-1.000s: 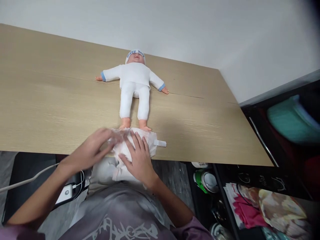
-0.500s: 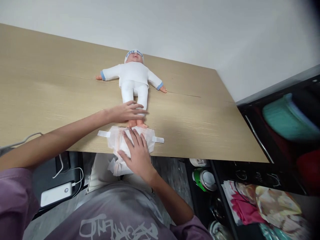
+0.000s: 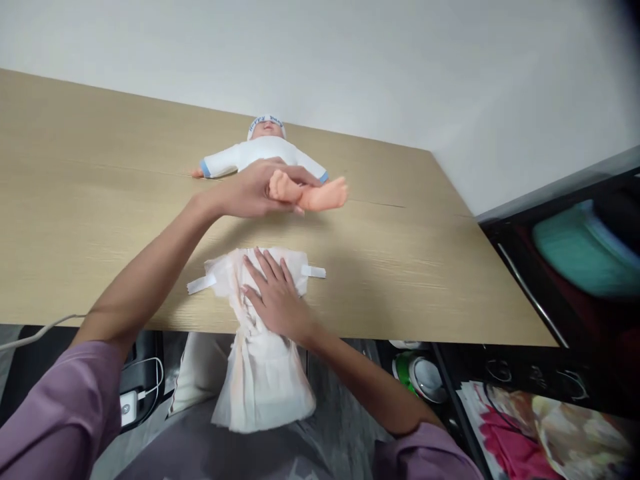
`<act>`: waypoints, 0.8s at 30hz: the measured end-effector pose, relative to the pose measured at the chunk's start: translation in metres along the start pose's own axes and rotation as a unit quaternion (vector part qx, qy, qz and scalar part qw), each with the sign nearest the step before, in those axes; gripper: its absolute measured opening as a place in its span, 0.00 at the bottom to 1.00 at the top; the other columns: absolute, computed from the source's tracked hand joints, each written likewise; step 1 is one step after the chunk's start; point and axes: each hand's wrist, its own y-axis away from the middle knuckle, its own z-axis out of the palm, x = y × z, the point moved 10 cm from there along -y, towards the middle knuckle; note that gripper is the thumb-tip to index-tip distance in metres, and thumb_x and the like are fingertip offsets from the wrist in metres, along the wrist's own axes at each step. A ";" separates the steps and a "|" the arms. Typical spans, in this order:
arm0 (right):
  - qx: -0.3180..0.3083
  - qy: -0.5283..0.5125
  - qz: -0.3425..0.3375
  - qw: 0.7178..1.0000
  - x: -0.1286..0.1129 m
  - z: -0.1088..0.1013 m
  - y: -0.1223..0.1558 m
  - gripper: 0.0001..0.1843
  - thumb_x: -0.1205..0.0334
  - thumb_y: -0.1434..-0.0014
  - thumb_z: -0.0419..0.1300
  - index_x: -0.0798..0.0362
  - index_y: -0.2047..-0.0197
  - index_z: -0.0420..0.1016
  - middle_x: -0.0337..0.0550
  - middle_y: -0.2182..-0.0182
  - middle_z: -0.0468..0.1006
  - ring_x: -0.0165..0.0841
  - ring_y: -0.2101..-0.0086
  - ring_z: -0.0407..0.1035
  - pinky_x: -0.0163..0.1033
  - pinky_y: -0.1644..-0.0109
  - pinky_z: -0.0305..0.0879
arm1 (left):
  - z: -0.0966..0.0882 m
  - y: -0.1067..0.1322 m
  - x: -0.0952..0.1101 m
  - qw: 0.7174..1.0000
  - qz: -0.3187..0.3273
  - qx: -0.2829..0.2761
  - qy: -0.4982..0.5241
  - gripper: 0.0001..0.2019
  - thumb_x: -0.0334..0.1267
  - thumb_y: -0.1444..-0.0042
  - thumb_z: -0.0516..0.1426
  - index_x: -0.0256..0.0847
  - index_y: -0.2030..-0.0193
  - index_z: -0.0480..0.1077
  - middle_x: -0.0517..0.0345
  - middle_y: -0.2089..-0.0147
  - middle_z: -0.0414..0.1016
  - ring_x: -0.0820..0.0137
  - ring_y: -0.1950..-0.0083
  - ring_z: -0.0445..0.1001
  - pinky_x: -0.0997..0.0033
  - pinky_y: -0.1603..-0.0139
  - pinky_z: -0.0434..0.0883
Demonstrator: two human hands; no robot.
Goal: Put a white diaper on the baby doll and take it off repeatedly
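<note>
A baby doll in a white outfit with blue cuffs and a lettered cap lies on its back on the table. My left hand is wrapped round its lower legs and holds them raised, with both bare feet sticking out to the right. The doll's trousers are mostly hidden behind that hand. Closer to me, an unfolded white diaper lies partly on the table, and its front part hangs over the edge. Its two side tabs are spread out. My right hand rests flat on the diaper's upper part, fingers spread.
The wooden table meets a white wall at the back. Under its front edge is a power bank with a white cable. Cans and a pink cloth sit on the lower right, and a teal container is at the far right.
My left hand has gripped the doll's legs and lifted them up and back from the table. The diaper's lower part has unfolded downward over the table edge. My right hand stays on the diaper.
</note>
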 end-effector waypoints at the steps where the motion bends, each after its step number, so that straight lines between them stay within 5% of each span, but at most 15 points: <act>1: 0.005 0.001 0.000 1.000 0.004 -0.001 -0.010 0.37 0.46 0.14 0.49 0.47 0.09 0.50 0.47 0.11 0.43 0.46 0.13 0.39 0.67 0.09 0.40 | -0.007 -0.003 -0.001 1.000 -0.007 0.006 0.011 0.25 0.54 0.31 0.71 0.45 0.33 0.82 0.50 0.39 0.88 0.52 0.37 0.84 0.52 0.34 0.78; 5: 0.028 0.010 0.000 1.000 0.028 -0.006 -0.062 0.36 0.47 0.14 0.49 0.47 0.10 0.54 0.49 0.11 0.47 0.48 0.13 0.42 0.69 0.10 0.40 | -0.027 -0.011 -0.001 0.999 -0.016 0.011 0.046 0.28 0.59 0.30 0.69 0.42 0.34 0.82 0.49 0.36 0.86 0.53 0.34 0.84 0.52 0.31 0.79; 11: 0.058 0.031 -0.001 0.998 0.072 -0.021 -0.161 0.40 0.50 0.16 0.58 0.59 0.12 0.55 0.59 0.13 0.52 0.54 0.14 0.44 0.68 0.10 0.39 | -0.045 -0.014 0.010 0.996 0.036 0.035 0.080 0.22 0.50 0.27 0.70 0.40 0.34 0.82 0.47 0.39 0.88 0.56 0.35 0.84 0.56 0.32 0.79; 16: 0.098 -0.043 -0.001 0.994 0.097 -0.041 -0.225 0.32 0.47 0.14 0.56 0.65 0.21 0.68 0.58 0.24 0.75 0.46 0.20 0.61 0.58 0.11 0.49 | -0.046 -0.011 0.001 0.996 0.005 0.042 0.073 0.20 0.54 0.27 0.68 0.48 0.35 0.83 0.58 0.40 0.86 0.52 0.32 0.85 0.52 0.32 0.81; 20: 0.092 -0.066 -0.004 0.994 0.101 -0.050 -0.237 0.30 0.46 0.14 0.55 0.65 0.27 0.73 0.56 0.32 0.83 0.43 0.25 0.68 0.54 0.13 0.56 | -0.041 -0.010 -0.002 0.998 -0.028 0.028 0.057 0.27 0.62 0.27 0.64 0.43 0.34 0.81 0.57 0.40 0.85 0.50 0.32 0.85 0.49 0.30 0.80; 24: 0.066 -0.061 -0.024 0.996 0.103 -0.061 -0.192 0.22 0.50 0.17 0.60 0.57 0.33 0.81 0.54 0.33 0.84 0.47 0.29 0.75 0.55 0.18 0.66 | -0.035 -0.003 -0.004 0.995 -0.042 0.031 0.081 0.23 0.56 0.28 0.69 0.42 0.37 0.83 0.53 0.39 0.87 0.56 0.36 0.86 0.54 0.32 0.81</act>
